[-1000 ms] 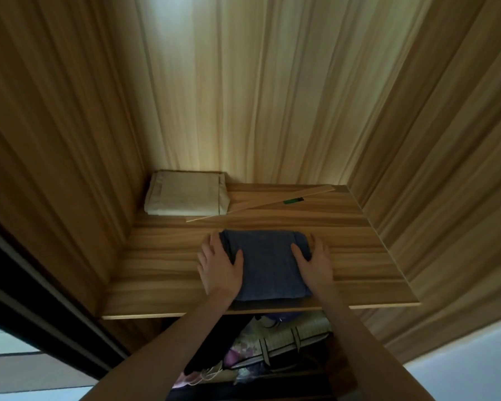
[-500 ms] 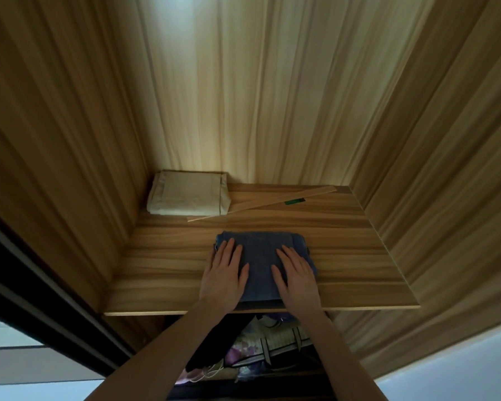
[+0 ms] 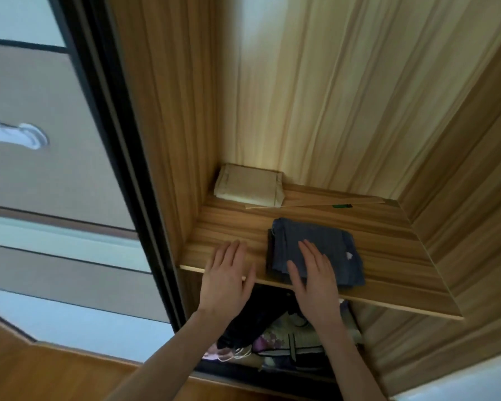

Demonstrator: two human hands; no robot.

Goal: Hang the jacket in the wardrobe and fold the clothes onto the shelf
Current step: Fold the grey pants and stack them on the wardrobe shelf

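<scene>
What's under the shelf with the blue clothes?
Under the shelf you can see a dark garment and a patterned bag. The shelf and both arms cover the rest, so anything else down there is hidden.

folded blue garment, flat on shelf

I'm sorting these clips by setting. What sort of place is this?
Most likely a bedroom wardrobe: a wood-grain shelf holds folded blue and beige clothes, with a sliding door alongside.
</scene>
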